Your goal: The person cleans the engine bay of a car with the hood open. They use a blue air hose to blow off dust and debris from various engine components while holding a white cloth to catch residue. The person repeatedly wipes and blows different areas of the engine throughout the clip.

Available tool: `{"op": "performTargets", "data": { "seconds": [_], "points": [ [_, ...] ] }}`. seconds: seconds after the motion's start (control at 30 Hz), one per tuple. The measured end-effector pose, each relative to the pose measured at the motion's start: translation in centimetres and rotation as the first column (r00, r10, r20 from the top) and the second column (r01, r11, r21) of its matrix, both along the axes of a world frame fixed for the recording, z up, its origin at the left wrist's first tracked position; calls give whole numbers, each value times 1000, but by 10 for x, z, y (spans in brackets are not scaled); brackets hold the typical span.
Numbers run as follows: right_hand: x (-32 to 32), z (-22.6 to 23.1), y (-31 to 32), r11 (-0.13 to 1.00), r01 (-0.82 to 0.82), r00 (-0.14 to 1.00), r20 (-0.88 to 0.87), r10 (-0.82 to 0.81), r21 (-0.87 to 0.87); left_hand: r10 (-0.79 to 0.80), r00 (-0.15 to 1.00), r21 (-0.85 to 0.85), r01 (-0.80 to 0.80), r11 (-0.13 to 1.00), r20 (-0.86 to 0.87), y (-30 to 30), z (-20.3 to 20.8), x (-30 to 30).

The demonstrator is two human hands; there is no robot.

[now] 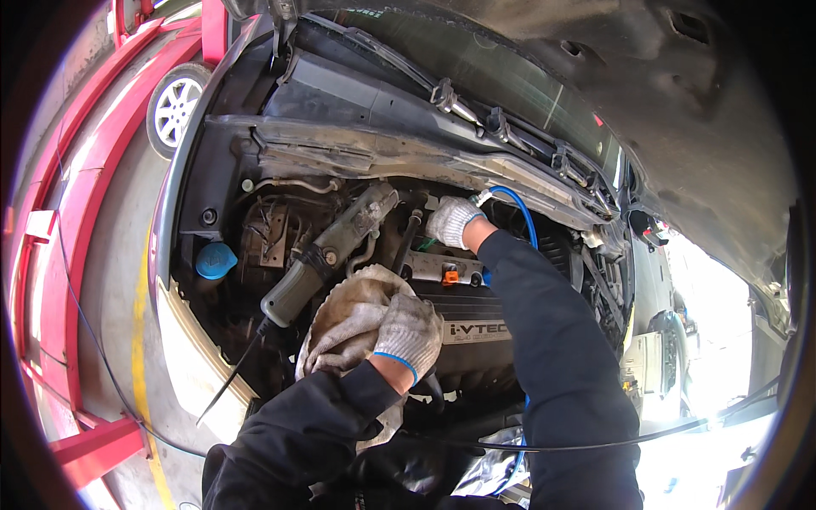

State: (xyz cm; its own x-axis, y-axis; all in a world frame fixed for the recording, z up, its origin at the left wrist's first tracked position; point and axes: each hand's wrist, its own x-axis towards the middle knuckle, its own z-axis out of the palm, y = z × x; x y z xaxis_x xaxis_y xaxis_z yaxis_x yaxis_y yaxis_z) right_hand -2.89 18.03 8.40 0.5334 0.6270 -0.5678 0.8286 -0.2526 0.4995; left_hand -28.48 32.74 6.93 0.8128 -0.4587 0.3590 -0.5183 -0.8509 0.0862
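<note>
In a white knit glove with a blue cuff, my left hand [410, 327] is closed on a bunched beige rag [344, 319] over the front of the engine. My right hand [455, 221], gloved the same way, is curled at the rear of the engine. A blue hose [520, 208] with a pale metal fitting [483, 197] meets it; the fingers hide most of what it grips. Between the hands lie the silver engine top [438, 268], with an orange part [450, 277], and the dark engine cover [476, 330]. My right forearm hides part of both.
A long grey corded tool [331, 251] lies across the engine bay beside the rag. Further left are a blue reservoir cap [216, 261] and red lift rails [85, 212]. The raised hood [714, 136] hangs overhead. A black cable [629, 439] crosses low in front.
</note>
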Motion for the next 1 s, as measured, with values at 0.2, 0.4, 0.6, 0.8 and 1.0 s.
{"op": "performTargets", "data": {
  "seconds": [0.2, 0.4, 0.6, 0.8, 1.0],
  "points": [
    [-4, 4, 21, 975, 212, 977, -19, -213, -64, -8, 999, -60, 6, 998, -41, -2, -5, -1],
    [-3, 11, 42, 846, 506, 849, -75, -523, -166, 2, 999, -94, -6, 996, -36, 0, -1, 0],
    [0, 8, 45, 863, 471, 868, -79, -490, -182, -21, 986, -113, 2, 994, -163, 1, 7, -4],
    [0, -5, 54, 817, 548, 830, -1, -557, -176, -26, 991, -127, 10, 992, -128, 0, 5, 1],
    [4, 1, 52, 807, 561, 820, -5, -572, -183, -49, 987, -64, 39, 997, -156, 2, 10, -2]
  ]
}}
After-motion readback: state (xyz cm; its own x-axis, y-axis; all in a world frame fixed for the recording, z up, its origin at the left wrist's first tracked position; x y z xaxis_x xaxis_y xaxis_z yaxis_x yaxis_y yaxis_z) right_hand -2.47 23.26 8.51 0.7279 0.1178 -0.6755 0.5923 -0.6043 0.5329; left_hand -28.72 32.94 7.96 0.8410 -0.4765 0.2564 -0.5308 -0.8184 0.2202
